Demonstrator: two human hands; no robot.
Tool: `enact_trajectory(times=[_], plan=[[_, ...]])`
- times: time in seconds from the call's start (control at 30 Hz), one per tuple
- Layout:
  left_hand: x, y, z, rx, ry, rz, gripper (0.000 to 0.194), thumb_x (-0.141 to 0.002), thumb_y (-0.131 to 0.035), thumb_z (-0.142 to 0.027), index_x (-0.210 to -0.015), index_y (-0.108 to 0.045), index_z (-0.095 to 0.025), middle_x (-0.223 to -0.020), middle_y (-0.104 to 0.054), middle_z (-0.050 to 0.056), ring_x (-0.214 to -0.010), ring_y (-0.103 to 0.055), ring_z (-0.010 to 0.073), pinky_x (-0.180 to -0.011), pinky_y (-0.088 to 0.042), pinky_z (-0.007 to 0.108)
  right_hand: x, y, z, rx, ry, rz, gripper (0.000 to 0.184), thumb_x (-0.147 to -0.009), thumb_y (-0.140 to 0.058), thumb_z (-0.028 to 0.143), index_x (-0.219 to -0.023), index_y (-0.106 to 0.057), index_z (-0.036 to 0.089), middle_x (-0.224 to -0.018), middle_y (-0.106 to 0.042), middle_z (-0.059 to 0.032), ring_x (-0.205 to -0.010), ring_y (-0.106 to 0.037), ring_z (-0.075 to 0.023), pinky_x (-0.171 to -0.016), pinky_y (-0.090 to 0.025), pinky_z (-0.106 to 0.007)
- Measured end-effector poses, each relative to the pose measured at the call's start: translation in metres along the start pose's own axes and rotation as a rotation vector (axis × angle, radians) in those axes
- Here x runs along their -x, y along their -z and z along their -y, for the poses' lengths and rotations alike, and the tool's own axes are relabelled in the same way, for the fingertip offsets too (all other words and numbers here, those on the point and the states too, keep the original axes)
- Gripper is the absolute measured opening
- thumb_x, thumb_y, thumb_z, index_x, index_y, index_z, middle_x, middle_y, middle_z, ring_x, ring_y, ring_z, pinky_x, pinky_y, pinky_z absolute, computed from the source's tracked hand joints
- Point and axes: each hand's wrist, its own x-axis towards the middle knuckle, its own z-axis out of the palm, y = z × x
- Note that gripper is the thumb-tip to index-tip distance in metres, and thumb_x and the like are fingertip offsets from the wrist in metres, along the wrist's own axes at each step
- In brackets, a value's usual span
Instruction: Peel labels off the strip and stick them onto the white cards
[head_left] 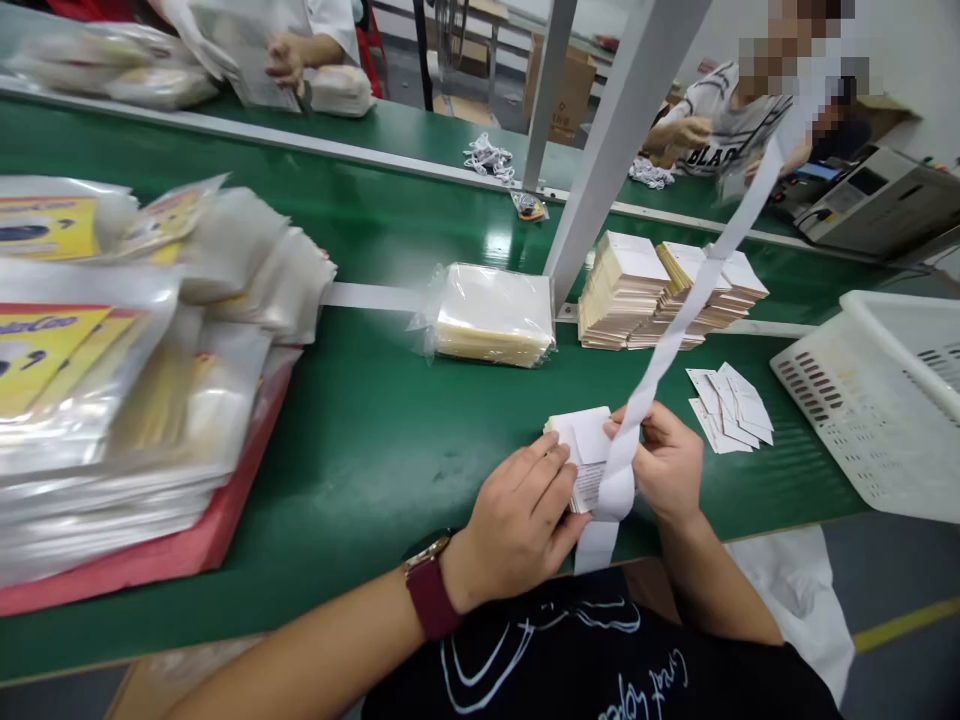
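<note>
My left hand (517, 520) grips the near end of a small stack of white cards (589, 450) from the left. My right hand (664, 460) pinches a long white paper strip (619, 480) against the right side of that stack. The strip runs down past the cards toward my body and rises up to the right across the view, its far end out of sight. Just right of my right hand, several loose white cards (729, 408) lie fanned on the green belt (375, 400), not touching either hand.
Tall stacks of tan-edged cards (622, 290) and a plastic-wrapped pack (491, 315) stand beyond my hands. Bagged goods with yellow labels (90, 400) pile on a red tray (225, 520) at left. A white plastic crate (885, 400) sits at right; co-workers work across the belt.
</note>
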Motion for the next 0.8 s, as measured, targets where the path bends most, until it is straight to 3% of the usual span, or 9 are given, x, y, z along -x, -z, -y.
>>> enact_trajectory(times=[0.17, 0.5, 0.8], plan=[[0.0000, 0.0004, 0.0010, -0.009, -0.012, 0.007, 0.035, -0.088, -0.062, -0.029, -0.114, -0.059, -0.006, -0.112, -0.069, 0.019, -0.117, -0.062, 0.0337, -0.090, -0.059, 0.046, 0.0014, 0.0007, 0.0010, 0.079, 0.060, 0.016, 0.010, -0.074, -0.065, 0.013, -0.078, -0.065, 0.022, -0.073, -0.062, 0.0020, -0.067, -0.057, -0.0149, -0.063, -0.045, -0.028], [-0.0005, 0.0028, 0.0012, -0.009, -0.019, 0.047, 0.037, -0.090, -0.059, -0.029, -0.122, -0.058, -0.009, -0.111, -0.070, 0.017, -0.116, -0.063, 0.0329, -0.088, -0.059, 0.047, 0.0006, 0.0006, -0.0014, 0.122, 0.047, 0.008, 0.012, -0.073, -0.063, 0.013, -0.080, -0.064, 0.023, -0.072, -0.061, 0.0014, -0.069, -0.057, -0.0163, -0.062, -0.043, -0.029], [-0.0006, 0.0034, 0.0013, -0.013, -0.028, 0.049, 0.033, -0.089, -0.060, -0.030, -0.112, -0.061, -0.006, -0.111, -0.070, 0.018, -0.115, -0.063, 0.0340, -0.091, -0.059, 0.046, 0.0028, 0.0004, -0.0050, 0.141, 0.040, -0.037, 0.015, -0.073, -0.063, 0.012, -0.082, -0.065, 0.023, -0.075, -0.063, 0.0019, -0.070, -0.059, -0.0160, -0.063, -0.045, -0.029]])
